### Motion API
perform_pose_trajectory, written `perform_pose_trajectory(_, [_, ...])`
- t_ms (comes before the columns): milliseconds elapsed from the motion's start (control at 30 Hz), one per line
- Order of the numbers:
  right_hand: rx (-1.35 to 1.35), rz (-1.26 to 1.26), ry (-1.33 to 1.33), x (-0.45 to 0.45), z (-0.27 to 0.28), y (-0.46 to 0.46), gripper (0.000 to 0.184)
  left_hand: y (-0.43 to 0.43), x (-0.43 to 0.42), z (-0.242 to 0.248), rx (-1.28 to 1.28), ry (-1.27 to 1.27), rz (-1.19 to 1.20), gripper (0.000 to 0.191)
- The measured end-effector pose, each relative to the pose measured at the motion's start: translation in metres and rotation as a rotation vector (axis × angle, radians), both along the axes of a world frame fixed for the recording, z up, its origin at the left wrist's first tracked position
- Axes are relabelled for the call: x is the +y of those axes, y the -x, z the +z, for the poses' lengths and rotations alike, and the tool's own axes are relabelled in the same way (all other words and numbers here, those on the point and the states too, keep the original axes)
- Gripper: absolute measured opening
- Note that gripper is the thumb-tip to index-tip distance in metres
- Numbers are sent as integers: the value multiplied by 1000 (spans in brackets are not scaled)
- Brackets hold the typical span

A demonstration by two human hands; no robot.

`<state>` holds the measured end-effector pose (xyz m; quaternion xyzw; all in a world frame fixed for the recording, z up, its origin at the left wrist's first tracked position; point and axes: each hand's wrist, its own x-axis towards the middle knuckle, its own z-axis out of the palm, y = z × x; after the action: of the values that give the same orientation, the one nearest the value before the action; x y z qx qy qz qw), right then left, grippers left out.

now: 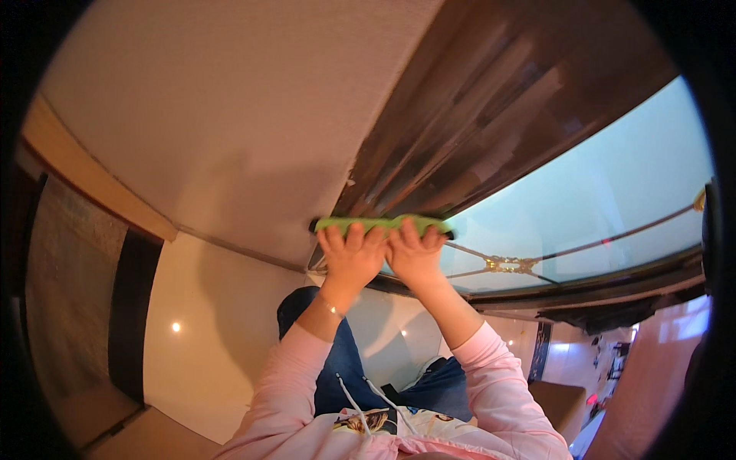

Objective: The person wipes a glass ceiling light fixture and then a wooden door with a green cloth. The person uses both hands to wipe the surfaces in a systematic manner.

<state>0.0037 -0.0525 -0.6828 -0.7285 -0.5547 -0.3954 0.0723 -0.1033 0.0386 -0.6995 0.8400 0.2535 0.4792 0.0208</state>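
Both my hands press side by side on a green cloth point(374, 224) stretched across a dark bar. A black end of the bar point(313, 225) sticks out past the cloth on the left, and another shows on the right. The fingers of my left hand point(351, 256) bend over the cloth's left half. On its right half lie the fingers of my right hand point(415, 253). Just beyond the hands rises a glossy dark brown door frame point(460, 115); contact between cloth and frame is unclear. To its right is a pale glass panel point(604, 178) with thin bars and a gold-coloured ornament point(509, 264).
A plain wall point(230, 86) stands left of the frame. Pale glossy floor tiles point(190, 356) lie below, around my bent legs in jeans point(345, 345). Wooden trim point(98, 167) borders an opening at far left. A brown box-like object point(558, 402) and a pink curtain point(644, 379) are at lower right.
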Motion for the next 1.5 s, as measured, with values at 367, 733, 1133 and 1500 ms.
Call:
perform_pose_trajectory(367, [-6, 183, -339, 26, 48, -7, 44, -27, 14, 48, -364, -198, 176, 57])
perform_pose_trajectory(733, [-12, 191, 140, -7, -173, -1, 33, -49, -24, -248, -377, 202, 431, 57])
perform_pose_trajectory(1133, [169, 219, 317, -12, -103, -4, 80, -52, -15, -147, -570, 190, 308, 61])
perform_pose_trajectory(1500, [92, 224, 293, -12, -117, -4, 83, -60, -18, -161, -547, 238, 396, 57])
